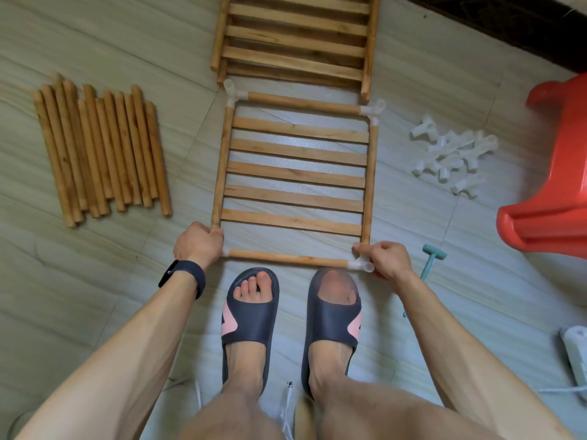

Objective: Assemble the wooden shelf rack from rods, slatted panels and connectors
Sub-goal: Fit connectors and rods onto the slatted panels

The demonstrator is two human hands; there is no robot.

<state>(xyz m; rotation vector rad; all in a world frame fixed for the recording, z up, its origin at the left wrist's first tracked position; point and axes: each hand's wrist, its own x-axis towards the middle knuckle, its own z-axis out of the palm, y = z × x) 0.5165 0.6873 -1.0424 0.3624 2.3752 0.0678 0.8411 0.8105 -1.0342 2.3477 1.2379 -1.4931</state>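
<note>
Head view, left to right: smooth round wooden rods (101, 150) piled side by side on pale tiled floor (95, 281). My left hand (198, 244) curls tight round the near-left corner of the flat slatted wooden panel (295, 176), which lies on the floor framed by rods. My right hand (386, 260) pinches the translucent white plastic tube connector (362, 265) at the near-right corner. Loose heap of same connectors (451, 157) sits further right, then a glossy red plastic stool (552, 185).
</note>
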